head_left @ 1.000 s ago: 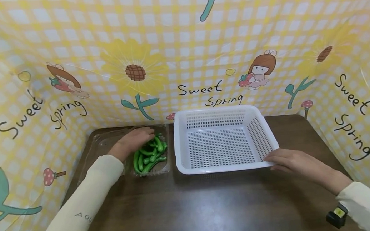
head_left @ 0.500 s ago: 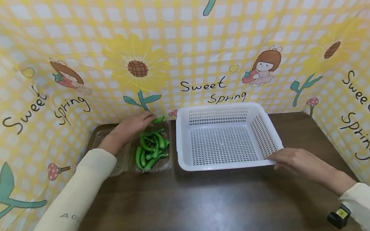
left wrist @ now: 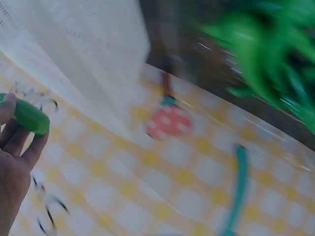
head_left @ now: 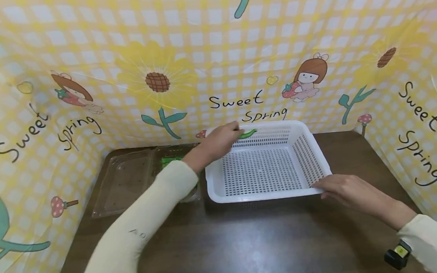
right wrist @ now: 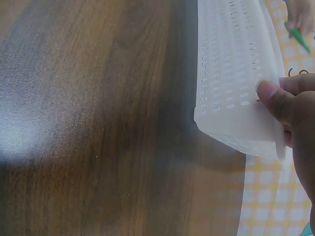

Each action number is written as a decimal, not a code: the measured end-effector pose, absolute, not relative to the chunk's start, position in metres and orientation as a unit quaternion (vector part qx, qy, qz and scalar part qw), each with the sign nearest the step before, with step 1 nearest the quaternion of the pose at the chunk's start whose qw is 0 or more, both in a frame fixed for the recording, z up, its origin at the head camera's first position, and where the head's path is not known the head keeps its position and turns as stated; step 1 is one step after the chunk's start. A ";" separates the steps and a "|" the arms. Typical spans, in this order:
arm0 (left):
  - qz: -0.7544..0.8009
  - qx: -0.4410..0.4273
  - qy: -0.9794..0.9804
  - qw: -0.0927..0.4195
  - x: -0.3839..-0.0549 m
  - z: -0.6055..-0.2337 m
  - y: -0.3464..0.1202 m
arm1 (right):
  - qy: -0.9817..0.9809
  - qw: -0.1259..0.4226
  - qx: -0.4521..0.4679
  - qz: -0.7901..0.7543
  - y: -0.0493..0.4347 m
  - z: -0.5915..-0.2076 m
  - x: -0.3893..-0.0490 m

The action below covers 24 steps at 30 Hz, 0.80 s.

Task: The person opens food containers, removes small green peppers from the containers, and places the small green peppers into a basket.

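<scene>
My left hand (head_left: 219, 141) pinches a green chili pepper (head_left: 247, 134) above the back left part of a white perforated plastic basket (head_left: 261, 198). In the left wrist view the thumb and fingers hold one end of the pepper (left wrist: 32, 118). At the basket's front right corner my right hand (head_left: 353, 190) grips the rim, thumb on one side and fingers on the other, as the right wrist view shows. The rest of the green peppers (head_left: 168, 161) lie in a clear plastic box, mostly hidden behind my left forearm; in the left wrist view they are blurred.
The clear box's flat lid (head_left: 124, 181) lies spread out to the left on the dark wooden table (head_left: 256, 239). A yellow checked cloth (head_left: 216, 48) with printed flowers walls in the back and both sides.
My left hand has lifted one pepper out of the clear box and carried it right, over the basket. The right hand stays on the basket's rim.
</scene>
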<state>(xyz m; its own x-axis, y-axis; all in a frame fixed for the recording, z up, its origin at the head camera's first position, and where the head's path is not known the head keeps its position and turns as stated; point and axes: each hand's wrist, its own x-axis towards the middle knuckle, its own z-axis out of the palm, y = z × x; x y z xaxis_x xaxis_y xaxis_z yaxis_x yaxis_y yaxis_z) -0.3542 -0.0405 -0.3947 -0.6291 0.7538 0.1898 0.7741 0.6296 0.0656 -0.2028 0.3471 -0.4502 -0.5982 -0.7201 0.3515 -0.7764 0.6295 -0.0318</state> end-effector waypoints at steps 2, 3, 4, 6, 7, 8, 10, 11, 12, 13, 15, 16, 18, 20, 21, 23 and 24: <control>-0.042 -0.413 -0.909 0.043 -0.359 -0.397 -0.014 | -0.892 0.148 0.416 0.091 0.347 -0.450 -0.203; -0.034 -0.404 -0.914 0.024 -0.362 -0.398 -0.002 | -0.894 0.143 0.414 0.092 0.347 -0.449 -0.203; -0.031 -0.391 -0.920 0.005 -0.364 -0.401 0.011 | -0.897 0.139 0.410 0.091 0.347 -0.449 -0.203; -0.022 -0.381 -0.924 -0.026 -0.367 -0.407 0.035 | -0.900 0.133 0.405 0.089 0.346 -0.448 -0.203; -0.023 -0.379 -0.924 -0.040 -0.369 -0.411 0.046 | -0.901 0.132 0.403 0.088 0.346 -0.448 -0.203; -0.025 -0.378 -0.924 -0.051 -0.370 -0.415 0.057 | -0.902 0.131 0.402 0.087 0.346 -0.448 -0.202; -0.022 -0.382 -0.922 -0.062 -0.374 -0.424 0.076 | -0.904 0.127 0.400 0.086 0.346 -0.447 -0.202; -0.016 -0.387 -0.920 -0.065 -0.376 -0.427 0.084 | -0.904 0.124 0.399 0.087 0.346 -0.446 -0.202; -0.018 -0.381 -0.922 -0.071 -0.378 -0.430 0.092 | -0.905 0.120 0.398 0.087 0.346 -0.445 -0.202; -0.012 -0.382 -0.922 -0.069 -0.381 -0.432 0.098 | -0.906 0.117 0.397 0.088 0.346 -0.445 -0.202; -0.015 -0.373 -0.925 -0.071 -0.385 -0.436 0.107 | -0.906 0.112 0.397 0.090 0.346 -0.444 -0.202; -0.029 -0.361 -0.929 -0.077 -0.387 -0.438 0.111 | -0.906 0.112 0.398 0.091 0.346 -0.444 -0.202; -0.041 -0.346 -0.934 -0.079 -0.391 -0.444 0.117 | -0.905 0.114 0.398 0.094 0.347 -0.445 -0.202; -0.033 -0.337 -0.938 -0.074 -0.394 -0.452 0.120 | -0.904 0.116 0.401 0.097 0.348 -0.446 -0.202; -0.026 -0.329 -0.941 -0.073 -0.396 -0.457 0.121 | -0.903 0.116 0.402 0.098 0.349 -0.446 -0.202; 0.005 -0.324 -0.944 -0.059 -0.399 -0.468 0.124 | -0.902 0.113 0.404 0.100 0.350 -0.447 -0.201; 0.015 -0.323 -0.945 -0.053 -0.400 -0.472 0.125 | -0.902 0.111 0.404 0.101 0.350 -0.447 -0.201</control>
